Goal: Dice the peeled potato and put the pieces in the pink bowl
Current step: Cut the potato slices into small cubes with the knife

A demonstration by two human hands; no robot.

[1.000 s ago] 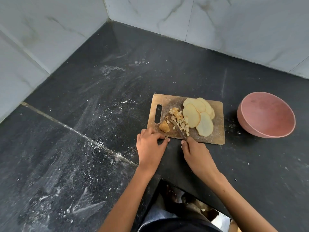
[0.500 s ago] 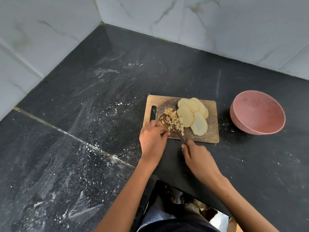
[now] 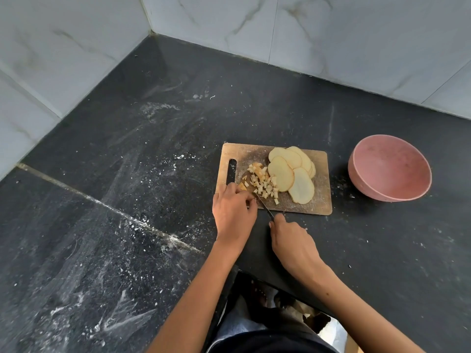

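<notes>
From the head camera, a wooden cutting board (image 3: 316, 200) lies on a dark stone table (image 3: 153, 149) that is smeared with white powder, and every place below is given from this board. A slot handle is cut through the board's left end. On the board's right half lie several flat potato slices (image 3: 290, 174), overlapping one another in a loose fan. Just left of the slices, near the board's middle, sits a small heap of diced potato pieces (image 3: 265, 186), with a few cubes scattered toward the near edge. The left hand (image 3: 233, 212) rests over the board's near left corner, its fingers curled down onto a small chunk of potato (image 3: 242, 186) at the left of the heap; most of that chunk is hidden by the fingers, so it looks pinned rather than lifted. The right hand (image 3: 293, 240) is just off the board's near edge, over the table, with its fingers wrapped around the handle of a knife (image 3: 263, 205). The thin blade runs from that hand up and to the left across the near edge of the board, its tip close beside the left fingertips and the diced heap. The pink bowl (image 3: 367, 179) stands on the table to the right of the board, apart from it, with no potato visible inside. Pale marbled wall tiles (image 3: 356, 47) rise beyond the board's far side
</notes>
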